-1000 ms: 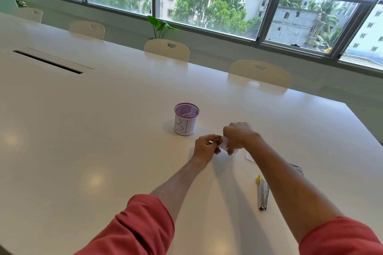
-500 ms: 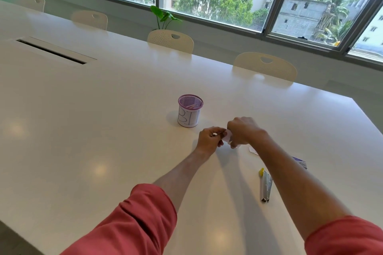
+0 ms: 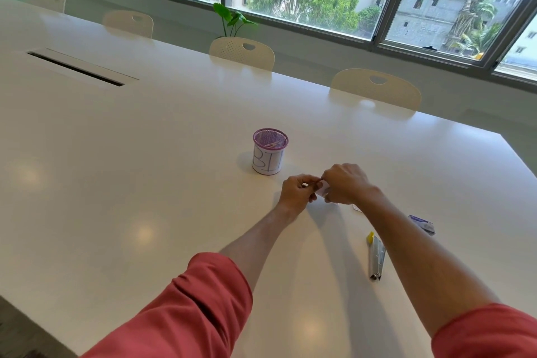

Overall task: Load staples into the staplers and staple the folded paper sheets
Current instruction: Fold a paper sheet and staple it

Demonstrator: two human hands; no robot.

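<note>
White conference table (image 3: 145, 154) under windows. Mesh cup (image 3: 270, 151) is marked "BI". Small folded paper (image 3: 323, 191) is pinched between left hand (image 3: 296, 192) and right hand (image 3: 344, 183), both curled. Stapler (image 3: 376, 259) and staple box (image 3: 422, 224) lie near the right forearm.

Mesh cup (image 3: 270, 151) — chairs (image 3: 241, 51) — plant (image 3: 232, 19).
</note>
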